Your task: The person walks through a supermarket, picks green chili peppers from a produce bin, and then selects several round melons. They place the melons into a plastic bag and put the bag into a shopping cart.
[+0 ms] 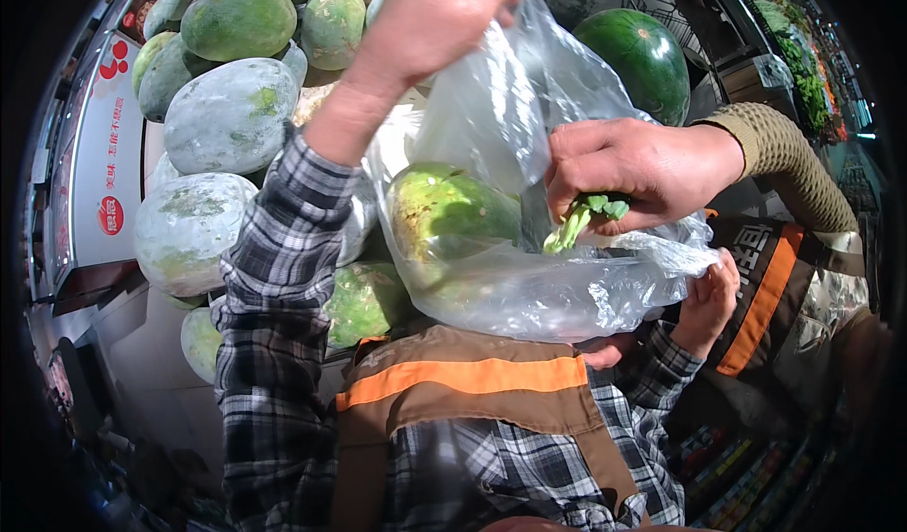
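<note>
A clear plastic bag [496, 107] is stretched between my two hands, its mouth spread wide. My left hand [453, 15] pinches its upper edge at the top of the view. Lower down on the right, my right hand [712, 291] grips the gathered rim near my apron. Between them, a co-worker's hand [623, 170] in a knitted sleeve reaches over the bag. Short green vegetable stalks [581, 221] stick out of that fist; the rest of them is hidden. Behind the thin plastic shows a green-yellow melon [446, 213]; I cannot tell whether it lies inside the bag.
Several large wax gourds [234, 114] are piled on the left and at the back. A dark green watermelon [638, 64] lies at the upper right. The co-worker's brown apron [765, 284] is close on my right. A freezer case [106, 149] with printing stands at the left.
</note>
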### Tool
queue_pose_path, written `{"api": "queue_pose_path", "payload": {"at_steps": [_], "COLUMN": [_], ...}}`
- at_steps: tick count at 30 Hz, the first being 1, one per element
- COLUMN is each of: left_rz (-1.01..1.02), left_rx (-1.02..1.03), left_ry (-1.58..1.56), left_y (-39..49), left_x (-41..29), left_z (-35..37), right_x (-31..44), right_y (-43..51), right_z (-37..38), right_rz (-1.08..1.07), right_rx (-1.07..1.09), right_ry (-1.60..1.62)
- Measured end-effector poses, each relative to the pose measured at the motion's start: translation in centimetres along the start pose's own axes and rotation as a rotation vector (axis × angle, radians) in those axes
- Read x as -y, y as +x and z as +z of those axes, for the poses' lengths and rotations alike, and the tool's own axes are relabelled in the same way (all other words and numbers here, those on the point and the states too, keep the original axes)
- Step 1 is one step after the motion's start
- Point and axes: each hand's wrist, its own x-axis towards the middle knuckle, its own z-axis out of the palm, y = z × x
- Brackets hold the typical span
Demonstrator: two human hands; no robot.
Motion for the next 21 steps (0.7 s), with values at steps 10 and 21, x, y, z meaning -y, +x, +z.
{"api": "queue_pose_path", "payload": {"at_steps": [10,21], "left_rz": [0.510,0.636], "left_rx": [0.124,0.262], "left_ry": [0.060,0.150], "left_y": [-5.8,-11.5], "left_x": [-4.9,-7.6], "left_z": [7.4,11.8], "right_x": [2.5,0.9], "right_y": [-1.2,2.1], "right_z": [-6.6,-4.4], "right_rz": [-0.226,0.049], "right_rx": [0.181,0.325], "right_ry": [-0.301,-0.387]}}
